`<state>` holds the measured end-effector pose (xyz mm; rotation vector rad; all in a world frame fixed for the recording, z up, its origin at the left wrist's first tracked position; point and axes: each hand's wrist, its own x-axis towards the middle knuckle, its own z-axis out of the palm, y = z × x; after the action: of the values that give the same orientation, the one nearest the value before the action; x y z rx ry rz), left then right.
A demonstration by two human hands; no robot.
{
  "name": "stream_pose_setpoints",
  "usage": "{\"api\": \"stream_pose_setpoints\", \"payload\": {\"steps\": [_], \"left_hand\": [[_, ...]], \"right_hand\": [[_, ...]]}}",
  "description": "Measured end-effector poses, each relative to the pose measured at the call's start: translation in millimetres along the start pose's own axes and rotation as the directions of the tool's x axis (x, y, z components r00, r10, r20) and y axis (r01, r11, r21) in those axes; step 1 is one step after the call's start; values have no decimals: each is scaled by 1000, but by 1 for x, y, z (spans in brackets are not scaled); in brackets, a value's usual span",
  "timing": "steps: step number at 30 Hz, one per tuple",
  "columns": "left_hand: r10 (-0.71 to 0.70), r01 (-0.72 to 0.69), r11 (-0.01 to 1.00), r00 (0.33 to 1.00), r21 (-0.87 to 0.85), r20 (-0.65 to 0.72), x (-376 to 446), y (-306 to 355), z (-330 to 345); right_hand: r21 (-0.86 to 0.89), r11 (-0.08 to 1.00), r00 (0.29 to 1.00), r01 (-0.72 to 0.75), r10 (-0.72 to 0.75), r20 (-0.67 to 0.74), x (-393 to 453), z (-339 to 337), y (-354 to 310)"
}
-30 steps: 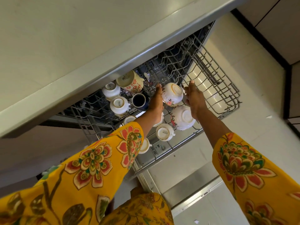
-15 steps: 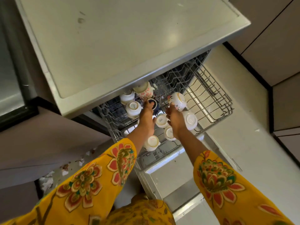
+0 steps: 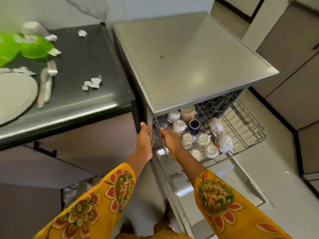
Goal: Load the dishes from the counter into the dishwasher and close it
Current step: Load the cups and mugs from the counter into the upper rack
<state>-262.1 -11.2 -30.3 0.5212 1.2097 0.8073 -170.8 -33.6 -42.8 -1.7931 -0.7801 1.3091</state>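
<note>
The dishwasher [image 3: 189,57] stands open with its upper rack [image 3: 250,128] pulled out. Several white and floral cups [image 3: 224,144] sit upside down in the rack, and a dark blue cup [image 3: 194,125] stands among them. My right hand [image 3: 170,140] grips the wire at the rack's front left corner. Beside it, my left hand [image 3: 145,135] rests with straight fingers against the dishwasher's left front edge and holds nothing.
The lowered door [image 3: 215,178] lies under the rack. On the black counter [image 3: 82,97] to the left are green bowls [image 3: 34,47], a grey plate [image 3: 15,94], cutlery [image 3: 46,83] and paper scraps [image 3: 91,83]. Cabinets line the right side.
Both hands left the cups and moved to the rack's left front corner. The view pulled back and swung left, bringing the counter into sight.
</note>
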Motion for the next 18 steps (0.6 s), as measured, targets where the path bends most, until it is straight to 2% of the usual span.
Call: {"api": "stream_pose_setpoints", "payload": {"steps": [9, 18], "left_hand": [[177, -177, 984, 983, 6, -55, -51, 72, -102], [327, -334, 941, 939, -55, -106, -81, 143, -160]], "right_hand": [[19, 991, 988, 132, -133, 80, -52, 111, -69], [95, 965, 953, 242, -255, 165, -76, 176, -131]]}}
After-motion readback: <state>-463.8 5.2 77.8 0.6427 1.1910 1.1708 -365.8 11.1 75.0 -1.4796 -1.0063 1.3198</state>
